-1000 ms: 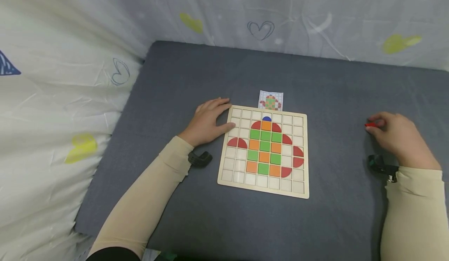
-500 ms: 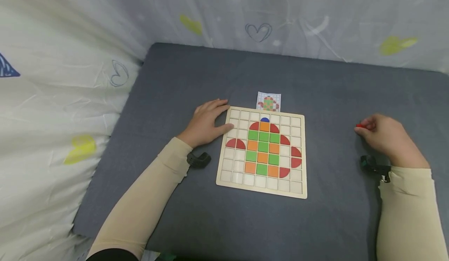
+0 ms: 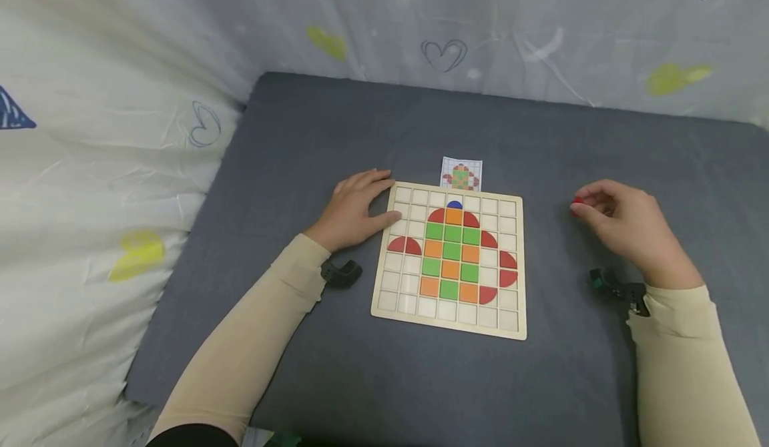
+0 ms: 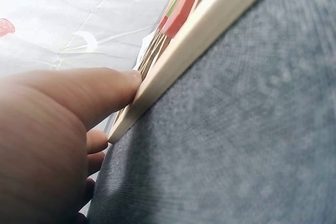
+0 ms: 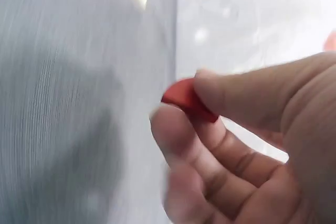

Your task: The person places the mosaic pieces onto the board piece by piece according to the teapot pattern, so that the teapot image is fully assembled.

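A square wooden grid board (image 3: 384,303) lies flat on the table, with green and orange squares, red quarter-round pieces and one blue piece set in its cells. My left hand (image 3: 353,210) rests at the board's upper left edge, its thumb touching the rim, as the left wrist view also shows. To the right of the board and apart from it, my right hand (image 3: 627,223) pinches a small red quarter-round piece (image 5: 184,96) between thumb and fingertips. A small printed pattern card (image 3: 460,173) lies at the board's far edge, its lower end hidden by the board or touching it.
Dark grey cloth covers the table (image 3: 336,127). White printed curtains (image 3: 384,20) hang along its far and left sides. A black wrist device (image 3: 341,274) is strapped at the left wrist, and a similar device (image 3: 619,290) at the right.
My right hand has moved left across the table toward the board, carrying the red piece. The left hand and the board hold their places, apart from a slight camera shift.
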`<state>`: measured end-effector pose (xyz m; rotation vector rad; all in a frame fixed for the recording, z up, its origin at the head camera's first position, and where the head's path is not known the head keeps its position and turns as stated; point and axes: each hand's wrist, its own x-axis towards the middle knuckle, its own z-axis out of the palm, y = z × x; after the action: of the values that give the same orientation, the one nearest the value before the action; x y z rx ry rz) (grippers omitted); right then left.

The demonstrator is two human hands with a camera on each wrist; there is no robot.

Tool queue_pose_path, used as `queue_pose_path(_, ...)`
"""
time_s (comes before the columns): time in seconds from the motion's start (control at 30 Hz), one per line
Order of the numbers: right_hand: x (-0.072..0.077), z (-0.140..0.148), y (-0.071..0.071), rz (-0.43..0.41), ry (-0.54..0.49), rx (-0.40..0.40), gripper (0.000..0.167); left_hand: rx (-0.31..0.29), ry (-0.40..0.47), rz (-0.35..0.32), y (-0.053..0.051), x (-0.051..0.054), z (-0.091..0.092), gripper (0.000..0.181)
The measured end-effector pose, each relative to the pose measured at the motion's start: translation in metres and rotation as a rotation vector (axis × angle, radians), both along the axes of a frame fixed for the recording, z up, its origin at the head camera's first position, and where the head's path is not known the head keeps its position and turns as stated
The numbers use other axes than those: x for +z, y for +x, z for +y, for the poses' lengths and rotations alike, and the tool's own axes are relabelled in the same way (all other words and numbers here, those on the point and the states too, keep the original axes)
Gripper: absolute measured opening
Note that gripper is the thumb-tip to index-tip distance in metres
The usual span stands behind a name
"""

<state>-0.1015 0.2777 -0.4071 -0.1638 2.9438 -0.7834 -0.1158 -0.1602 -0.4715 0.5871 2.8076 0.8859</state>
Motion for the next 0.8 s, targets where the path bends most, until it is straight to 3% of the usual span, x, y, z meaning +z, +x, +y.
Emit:
queue_pose_path(0.17,0.018,-0.039,0.012,0.009,-0.068,0.068,0.023,0.002,-0.007,-0.001,-0.002,0.003,0.002,0.071)
queue_pose_path(0.4,0.030,-0.093,0.026,0.022,-0.094,0.256,0.010,0.009,-0.008,-0.002,-0.002,0.003,0.002,0.071)
queue_pose_path(0.57,0.025,-0.125,0.029,0.003,-0.098,0.367,0.010,0.010,-0.007,-0.002,-0.001,0.001,0.001,0.071)
queue_pose_path(0.8,0.009,-0.159,0.034,-0.064,-0.118,0.444,0.006,0.007,-0.008,0.001,0.001,0.002,0.001,0.071)
